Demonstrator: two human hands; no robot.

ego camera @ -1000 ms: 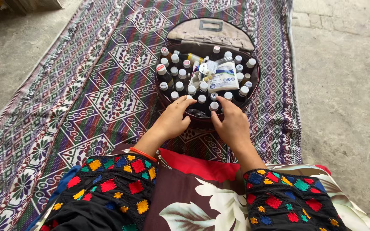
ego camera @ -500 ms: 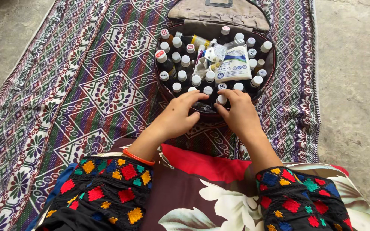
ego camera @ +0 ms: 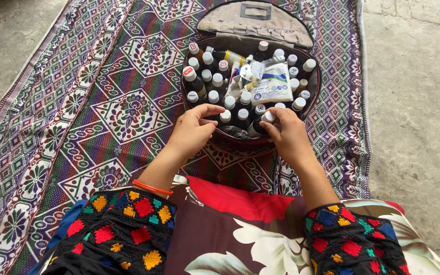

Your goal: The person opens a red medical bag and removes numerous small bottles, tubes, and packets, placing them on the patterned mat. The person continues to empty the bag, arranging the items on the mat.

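Head view: right hand (ego camera: pixel 289 136) has now closed its grip on a white-capped bottle (ego camera: pixel 262 122); left hand (ego camera: pixel 193 130) stays loosely curled, empty.

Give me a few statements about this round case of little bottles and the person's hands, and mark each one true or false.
1. The round case lies open, its lid folded back away from the person. True.
2. The case sits on bare concrete. False: it rests on a patterned woven mat.
3. The right hand has its fingers around a white-capped bottle at the near edge of the case. True.
4. The left hand rests on the person's lap. False: it reaches over the near rim of the case.
5. A white printed packet lies among the bottles. True.
6. Every bottle cap is blue. False: they are mostly white.
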